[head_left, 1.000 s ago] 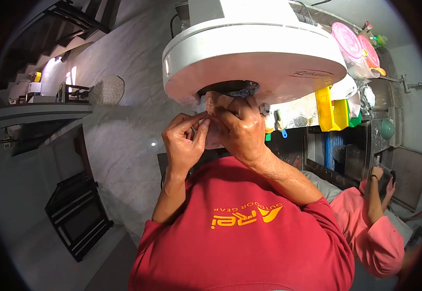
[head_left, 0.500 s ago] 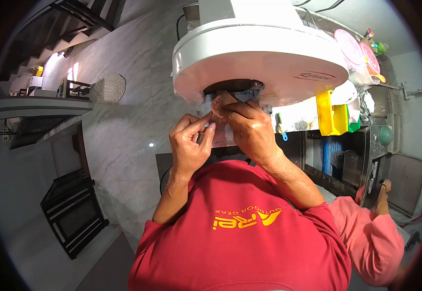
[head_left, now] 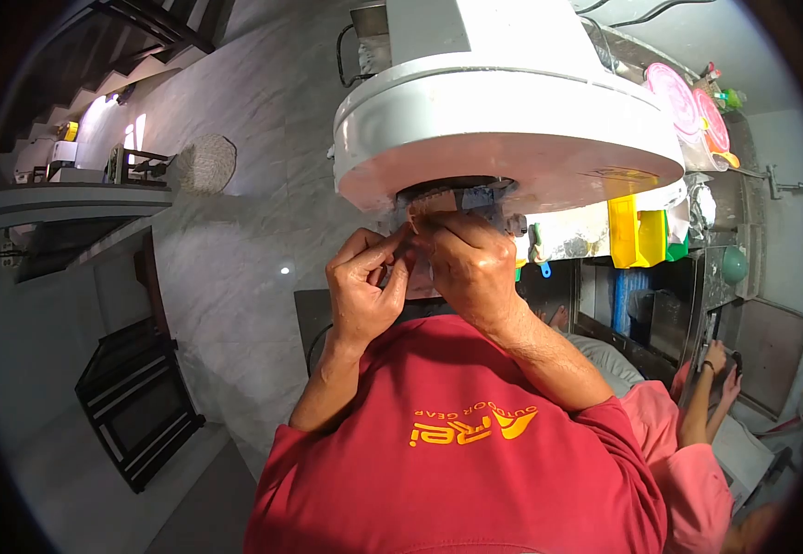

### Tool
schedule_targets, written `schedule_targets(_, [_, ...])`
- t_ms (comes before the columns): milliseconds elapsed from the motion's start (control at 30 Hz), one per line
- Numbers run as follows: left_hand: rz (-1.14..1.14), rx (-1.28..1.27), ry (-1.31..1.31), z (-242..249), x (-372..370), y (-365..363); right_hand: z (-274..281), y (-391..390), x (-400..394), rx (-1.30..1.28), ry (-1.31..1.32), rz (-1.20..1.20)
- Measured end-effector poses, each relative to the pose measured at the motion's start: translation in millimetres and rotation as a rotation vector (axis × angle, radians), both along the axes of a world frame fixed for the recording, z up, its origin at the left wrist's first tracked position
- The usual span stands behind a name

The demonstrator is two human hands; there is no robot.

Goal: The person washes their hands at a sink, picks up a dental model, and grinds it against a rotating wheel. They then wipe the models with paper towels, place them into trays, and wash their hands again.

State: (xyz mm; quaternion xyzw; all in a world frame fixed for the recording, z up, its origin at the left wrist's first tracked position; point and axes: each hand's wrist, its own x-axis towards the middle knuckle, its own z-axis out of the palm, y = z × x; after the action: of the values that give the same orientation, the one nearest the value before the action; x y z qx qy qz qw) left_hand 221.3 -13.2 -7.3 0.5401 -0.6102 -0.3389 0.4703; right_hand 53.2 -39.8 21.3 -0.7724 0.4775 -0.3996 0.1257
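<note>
A thin pinkish-tan piece with a ragged edge [head_left: 434, 202] lies under the front of a white rounded machine [head_left: 512, 111], at the dark opening in its underside. My right hand [head_left: 470, 268] has its fingers bent down over this piece, gripping it from the right. My left hand [head_left: 364, 286] meets it from the left, thumb and forefinger pinched close to the right fingertips. Whatever the left fingertips hold is too small to make out. Below the opening, the machine's lower part is mostly hidden behind both hands.
Right of the machine stand a yellow bin [head_left: 637, 233] and pink round lids [head_left: 674, 97] beside a counter. A co-worker in a pink top [head_left: 688, 489] is close at my right, hands near a dark cabinet. A woven round stool [head_left: 207, 164] stands on the tiled floor to the left.
The ragged piece is lower and more covered by my right hand, whose fingers have curled further over it. My view has shifted slightly; both the co-worker's hands now show.
</note>
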Motion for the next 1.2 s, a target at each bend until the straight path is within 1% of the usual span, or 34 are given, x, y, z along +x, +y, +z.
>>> schedule_targets(67, [0.000,0.006,0.030,-4,1,0,-5,-1,2,-0.022,-0.017,-0.014])
schedule_targets(167, [0.021,0.021,0.225,2,-4,1,-3,6,-5,0.033,-0.065,-0.031])
schedule_targets(267, [0.021,-0.098,0.138,8,-5,7,14,14,-3,0.184,-0.292,-0.085])
schedule_targets(300, [-0.028,-0.060,0.105,16,-6,10,19,17,-5,0.240,-0.303,-0.087])
schedule_targets(400, [-0.025,-0.105,0.111,13,-12,9,8,21,-4,0.387,-0.514,-0.091])
schedule_targets(433, [-0.033,-0.120,0.070,12,-12,8,14,21,-4,0.395,-0.536,-0.099])
schedule_targets(533, [-0.065,-0.168,-0.053,7,-10,9,21,21,-17,0.403,-0.406,-0.045])
schedule_targets(600, [-0.082,-0.207,-0.131,5,-11,9,26,19,-24,0.486,-0.420,-0.025])
schedule_targets(733, [0.048,-0.255,-0.210,6,-20,10,25,12,-24,0.556,-0.514,0.017])
schedule_targets(800, [0.102,-0.259,-0.243,3,-21,10,23,7,-22,0.484,-0.513,0.021])
schedule_targets(900, [0.116,-0.277,-0.290,11,-22,7,18,2,-17,0.423,-0.547,0.036])
schedule_targets(1033, [0.169,-0.265,-0.271,6,-22,6,8,-1,-12,0.453,-0.634,0.068])
schedule_targets(1133, [0.167,-0.248,-0.248,9,-21,5,7,-3,-12,0.453,-0.589,0.067])
schedule_targets(1200, [0.151,-0.235,-0.235,10,-20,5,6,-4,-9,0.436,-0.620,0.065])
